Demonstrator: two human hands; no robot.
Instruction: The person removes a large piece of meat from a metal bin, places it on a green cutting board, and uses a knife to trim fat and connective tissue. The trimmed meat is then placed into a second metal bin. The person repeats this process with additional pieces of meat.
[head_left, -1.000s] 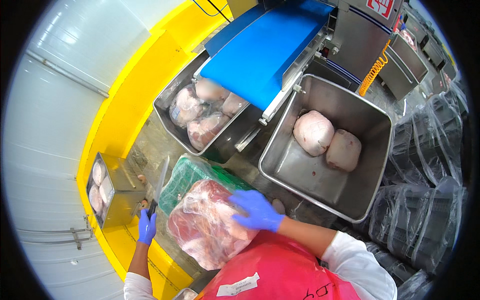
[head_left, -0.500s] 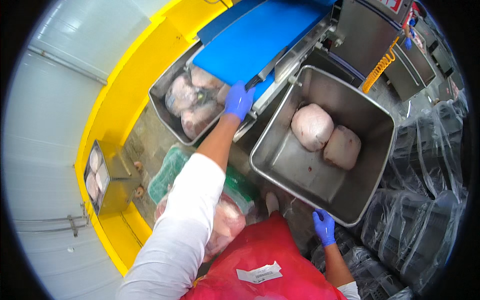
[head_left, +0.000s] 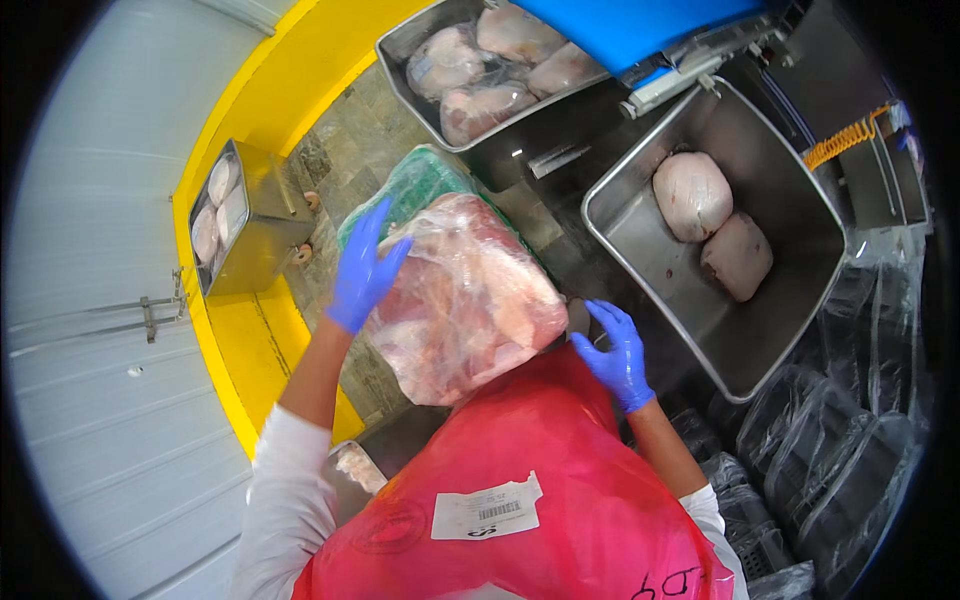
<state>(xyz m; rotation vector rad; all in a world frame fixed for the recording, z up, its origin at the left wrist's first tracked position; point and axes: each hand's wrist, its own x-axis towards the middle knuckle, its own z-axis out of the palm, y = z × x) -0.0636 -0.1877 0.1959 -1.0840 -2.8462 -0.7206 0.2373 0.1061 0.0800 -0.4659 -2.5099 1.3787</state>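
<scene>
A clear plastic-wrapped block of raw meat [head_left: 465, 300] lies in front of my body, above a green crate [head_left: 415, 185] that shows behind it. My left hand [head_left: 365, 270], in a blue glove, has its fingers spread at the left side of the meat; whether it touches the wrap I cannot tell. My right hand [head_left: 615, 355], also blue-gloved, is open just off the right corner of the meat, thumb apart from the fingers. Neither hand holds anything. A red plastic apron [head_left: 540, 430] covers my front.
On the right stands a deep steel tub [head_left: 650, 290] with two rounded pale meat pieces [head_left: 693, 197]. Another steel tub [head_left: 395, 75] of bagged meat is ahead, beside a blue conveyor belt [head_left: 640, 25]. A smaller steel bin [head_left: 262, 255] stands left by the yellow curb [head_left: 225, 350]. Plastic-covered dark crates [head_left: 810, 430] fill the lower right.
My left hand has left the conveyor's edge and come back to the wrapped meat. My right hand has left the tub's near rim and moved to the meat's right side. The view has shifted.
</scene>
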